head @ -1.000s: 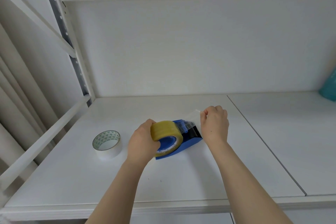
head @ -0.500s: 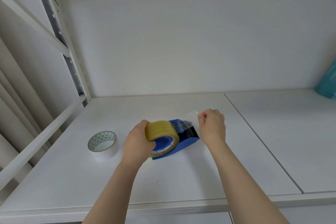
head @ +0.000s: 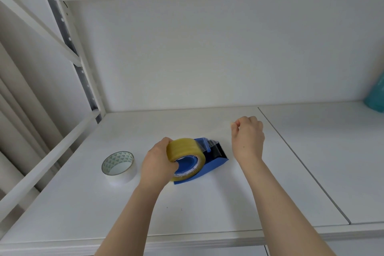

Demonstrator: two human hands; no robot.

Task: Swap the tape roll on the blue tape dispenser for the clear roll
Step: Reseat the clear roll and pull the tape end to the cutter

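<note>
A blue tape dispenser [head: 216, 161] lies on the white shelf board [head: 207, 210], with a yellowish tape roll [head: 182, 148] mounted on its blue hub. My left hand [head: 158, 162] grips that roll from the left side. Up and to the right of the dispenser's black toothed blade [head: 219, 150], my right hand [head: 248, 139] is lifted with thumb and forefinger pinched together on a faint, barely visible end of tape. The clear roll [head: 118, 167], with a green triangle pattern inside its core, lies flat to the left of my left hand, untouched.
The shelf has a white back wall and a perforated upright post [head: 68, 48] at the left. A seam [head: 301, 162] splits the board right of my right hand. A teal object [head: 377, 97] sits at the far right edge. A slanted rail runs along the left side.
My right hand has risen and moved right, away from the blade, still pinched. The left hand keeps its grip on the yellowish roll, and the clear roll has not moved.
</note>
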